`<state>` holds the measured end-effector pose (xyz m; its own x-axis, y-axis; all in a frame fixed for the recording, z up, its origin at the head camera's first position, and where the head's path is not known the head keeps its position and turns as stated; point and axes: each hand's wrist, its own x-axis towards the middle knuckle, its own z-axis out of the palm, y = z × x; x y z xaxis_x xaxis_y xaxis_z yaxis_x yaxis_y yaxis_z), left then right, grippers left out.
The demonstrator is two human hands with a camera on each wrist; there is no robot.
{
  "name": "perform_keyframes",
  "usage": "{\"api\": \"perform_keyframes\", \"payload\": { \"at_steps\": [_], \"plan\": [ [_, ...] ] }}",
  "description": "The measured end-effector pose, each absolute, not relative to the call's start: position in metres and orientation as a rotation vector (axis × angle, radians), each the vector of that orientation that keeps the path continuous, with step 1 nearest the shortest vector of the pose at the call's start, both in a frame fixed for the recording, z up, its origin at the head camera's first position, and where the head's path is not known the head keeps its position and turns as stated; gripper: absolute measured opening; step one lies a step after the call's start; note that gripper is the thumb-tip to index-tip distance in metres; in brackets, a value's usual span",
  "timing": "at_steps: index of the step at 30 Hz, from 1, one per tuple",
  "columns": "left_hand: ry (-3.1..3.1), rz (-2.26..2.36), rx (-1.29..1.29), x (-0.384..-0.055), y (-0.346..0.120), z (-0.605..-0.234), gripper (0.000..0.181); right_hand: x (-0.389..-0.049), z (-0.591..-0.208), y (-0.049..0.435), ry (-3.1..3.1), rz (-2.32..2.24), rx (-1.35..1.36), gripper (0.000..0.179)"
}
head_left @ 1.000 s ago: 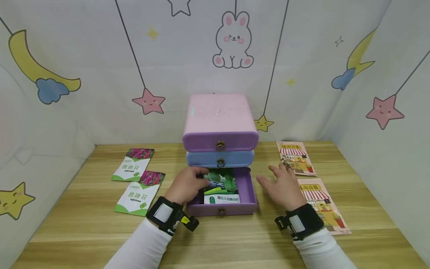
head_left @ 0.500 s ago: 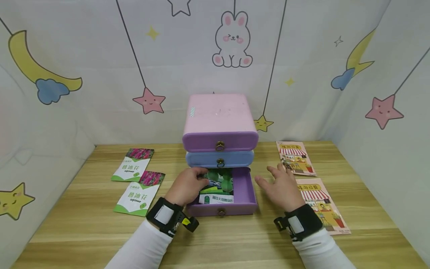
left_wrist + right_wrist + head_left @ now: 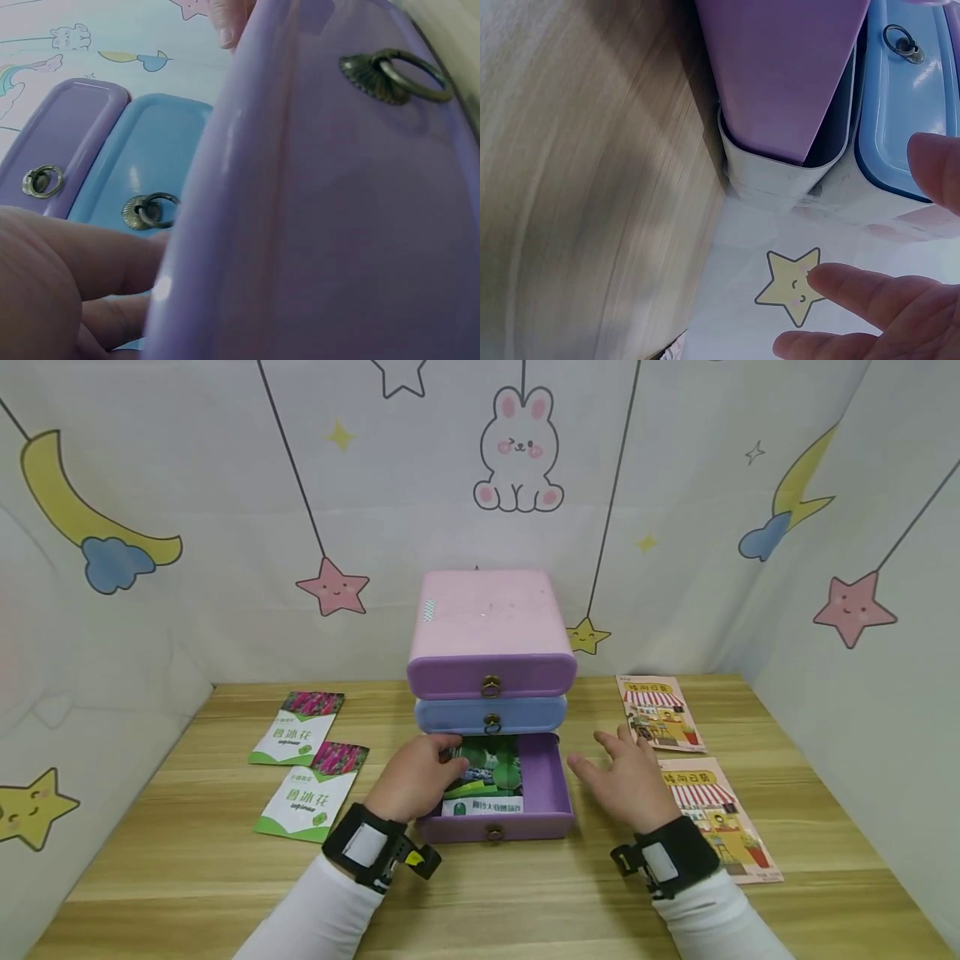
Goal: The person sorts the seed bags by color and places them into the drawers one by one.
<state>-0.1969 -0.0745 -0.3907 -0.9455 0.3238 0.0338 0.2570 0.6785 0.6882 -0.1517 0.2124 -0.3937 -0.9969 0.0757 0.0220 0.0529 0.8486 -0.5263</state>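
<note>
A purple bottom drawer point(image 3: 547, 777) stands pulled out of a small three-tier drawer cabinet point(image 3: 487, 610). Inside, against its left side, lies a green seed packet point(image 3: 487, 777) with a white lower band. My left hand point(image 3: 416, 777) reaches over the drawer's left wall, its fingertips at the packet's left edge. In the left wrist view the drawer front point(image 3: 360, 210) hides those fingertips, so I cannot tell whether they pinch the packet. Right of the drawer, my right hand point(image 3: 633, 781) hovers with spread fingers and holds nothing; its fingers point(image 3: 855, 289) also show in the right wrist view.
Two flower seed packets point(image 3: 307, 797) overlap on the table's left. On the right lie two pink packets with a striped awning picture point(image 3: 660, 714), the nearer one partly under my right hand in view. Above the pulled-out drawer are a closed blue drawer point(image 3: 450, 716) and a closed purple one point(image 3: 450, 677).
The green packet has shifted left inside the drawer, next to my left hand, and now sits straighter than half a second ago. Both hands have barely moved.
</note>
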Motion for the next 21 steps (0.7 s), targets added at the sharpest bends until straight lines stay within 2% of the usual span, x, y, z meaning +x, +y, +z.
{"api": "perform_keyframes", "payload": {
  "at_steps": [14, 21],
  "plan": [
    [2.834, 1.16, 0.438, -0.195, -0.091, -0.376, 0.04, -0.151, -0.392, 0.212, -2.984, 0.836, -0.099, 0.087],
    [2.88, 1.151, 0.331, -0.197, -0.102, -0.369, 0.022, -0.151, -0.392, 0.211, -2.954, 0.871, -0.093, 0.084]
  ]
}}
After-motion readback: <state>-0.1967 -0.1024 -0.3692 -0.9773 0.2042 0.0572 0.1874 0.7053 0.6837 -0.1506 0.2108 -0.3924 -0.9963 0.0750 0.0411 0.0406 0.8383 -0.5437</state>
